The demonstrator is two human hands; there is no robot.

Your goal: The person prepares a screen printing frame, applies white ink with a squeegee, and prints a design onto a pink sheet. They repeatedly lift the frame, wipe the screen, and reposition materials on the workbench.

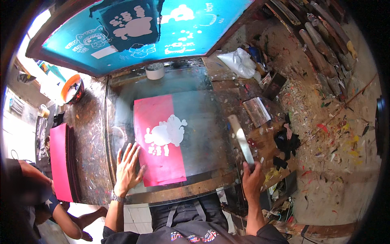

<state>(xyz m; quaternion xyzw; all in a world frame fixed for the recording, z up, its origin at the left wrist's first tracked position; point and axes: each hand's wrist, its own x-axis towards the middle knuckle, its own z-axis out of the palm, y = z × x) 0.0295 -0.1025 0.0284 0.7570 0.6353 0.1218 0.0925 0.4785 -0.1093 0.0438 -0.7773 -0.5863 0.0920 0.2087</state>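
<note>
A pink sheet (156,118) with a white cartoon-animal print (165,132) lies on the glass plate (203,134) in front of me. The print reaches past the sheet's right edge onto the glass. My left hand (129,168) lies flat at the sheet's lower left edge, fingers spread, holding nothing. On the right, my right hand (252,179) grips the near end of a long, narrow squeegee (242,140), which points away from me along the table's right side. Beyond the sheet, a blue printing screen (122,49) in a wooden frame stands tilted up, with several pale stencil figures.
A stack of pink sheets (61,162) stands at the left, close to another person (61,215). An orange bowl (73,89) sits at the back left, and a white roll of tape (154,71) below the screen. A white plastic bag (239,63), black rags (286,140) and wooden sticks (321,53) lie right.
</note>
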